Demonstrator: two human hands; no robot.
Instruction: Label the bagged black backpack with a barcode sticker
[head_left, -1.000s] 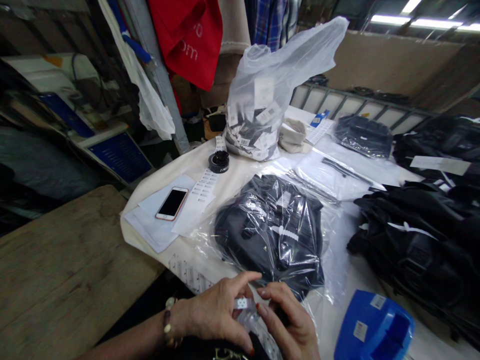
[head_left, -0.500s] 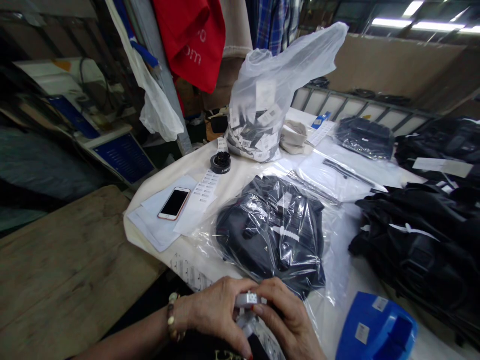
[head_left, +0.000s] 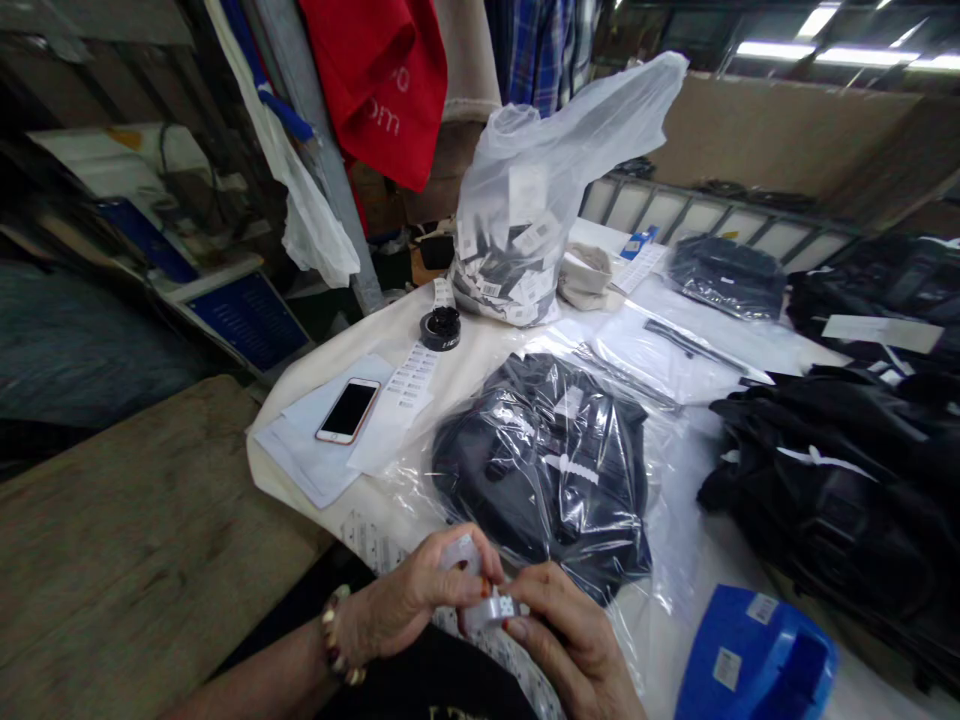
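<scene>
My left hand (head_left: 427,595) is closed on a small pale roll of stickers (head_left: 463,550), its ring shape facing me. My right hand (head_left: 566,625) pinches a second roll of stickers (head_left: 489,612) with dark print on its outer face. The fingertips of both hands meet at this lower roll. Just beyond them, a folded black garment (head_left: 540,450) lies flat in a clear plastic bag with white labels showing through.
A phone (head_left: 349,410) rests on white papers (head_left: 300,465) at the left. Behind stand a black tape roll (head_left: 440,330) and a plastic bag of tags (head_left: 517,240). Black garments (head_left: 832,490) are piled right, near a blue plastic holder (head_left: 750,655).
My left hand has turned and shifted slightly left, bringing one roll into view apart from the other. The right hand has moved slightly, still holding its roll.
</scene>
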